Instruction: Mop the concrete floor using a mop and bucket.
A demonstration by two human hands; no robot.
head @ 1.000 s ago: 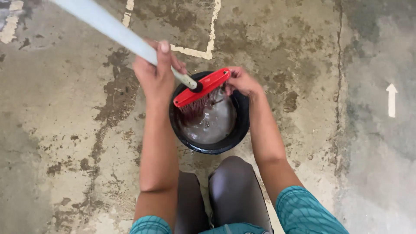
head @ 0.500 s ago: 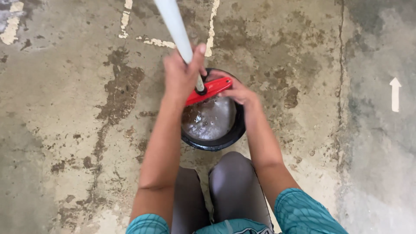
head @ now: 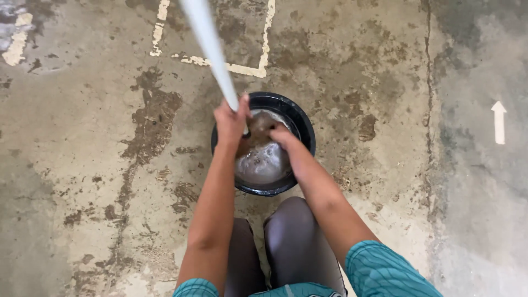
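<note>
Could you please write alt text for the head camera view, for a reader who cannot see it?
Seen from above, a crouching person's left hand grips a white pole over a black bucket of murky water, while the right hand reaches into it. Stained concrete floor surrounds them.

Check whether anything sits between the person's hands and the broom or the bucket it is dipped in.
Nothing visible does. The left hand is closed directly on the white broom handle, and the right hand is at the brush end inside the black bucket, over the murky water. The brush head itself is hidden.
</note>
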